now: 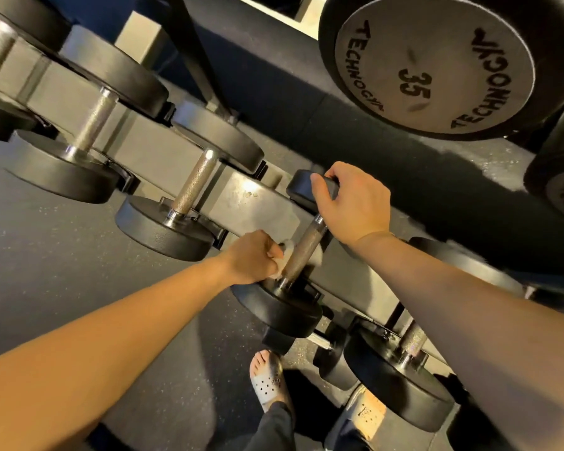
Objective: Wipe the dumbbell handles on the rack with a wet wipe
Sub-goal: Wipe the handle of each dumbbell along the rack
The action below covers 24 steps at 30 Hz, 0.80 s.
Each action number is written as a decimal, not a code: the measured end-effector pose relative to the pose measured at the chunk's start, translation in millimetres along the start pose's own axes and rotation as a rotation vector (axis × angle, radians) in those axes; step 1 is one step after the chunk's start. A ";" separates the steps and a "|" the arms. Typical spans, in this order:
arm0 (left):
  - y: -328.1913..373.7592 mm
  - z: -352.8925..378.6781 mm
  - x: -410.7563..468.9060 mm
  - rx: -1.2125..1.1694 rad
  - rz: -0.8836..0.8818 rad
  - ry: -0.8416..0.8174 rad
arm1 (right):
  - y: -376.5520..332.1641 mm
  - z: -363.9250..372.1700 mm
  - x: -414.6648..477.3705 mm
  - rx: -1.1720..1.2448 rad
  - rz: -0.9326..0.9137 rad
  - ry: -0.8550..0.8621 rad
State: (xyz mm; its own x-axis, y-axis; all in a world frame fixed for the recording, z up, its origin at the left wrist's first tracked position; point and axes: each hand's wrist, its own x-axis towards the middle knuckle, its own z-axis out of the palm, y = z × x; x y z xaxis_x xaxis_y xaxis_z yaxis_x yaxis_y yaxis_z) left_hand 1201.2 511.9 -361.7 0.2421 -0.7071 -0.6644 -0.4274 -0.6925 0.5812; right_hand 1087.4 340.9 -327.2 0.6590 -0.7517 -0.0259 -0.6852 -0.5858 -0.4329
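A wet wipe (282, 256) is pinched in the fingers (273, 252) of the left hand (251, 259) against the dumbbell handle (306, 245) beside them; the far weight head (302, 184) is grasped by the right hand (355, 203).

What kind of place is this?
Likely a gym's free-weight area: knurled-handle dumbbells lined up on a rack, a big weight head marked TECHNOGYM 35, and speckled rubber flooring.
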 end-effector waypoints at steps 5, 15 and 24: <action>46.8 -1.4 16.8 -0.709 -0.132 0.295 | 2.2 -0.3 0.9 -0.017 -0.016 -0.014; 12.2 2.9 10.9 -0.170 0.055 0.099 | 4.9 -0.6 -0.3 -0.003 -0.039 -0.030; 68.1 24.3 17.4 -0.573 0.077 0.410 | 5.5 0.4 -0.4 -0.050 -0.049 -0.017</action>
State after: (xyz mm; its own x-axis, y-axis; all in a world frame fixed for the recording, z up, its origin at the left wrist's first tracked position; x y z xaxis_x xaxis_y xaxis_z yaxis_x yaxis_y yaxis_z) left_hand 1155.2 456.0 -345.1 0.5865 -0.6758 -0.4465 0.0423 -0.5249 0.8501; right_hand 1083.5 338.1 -329.9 0.6971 -0.7167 -0.0216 -0.6662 -0.6363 -0.3889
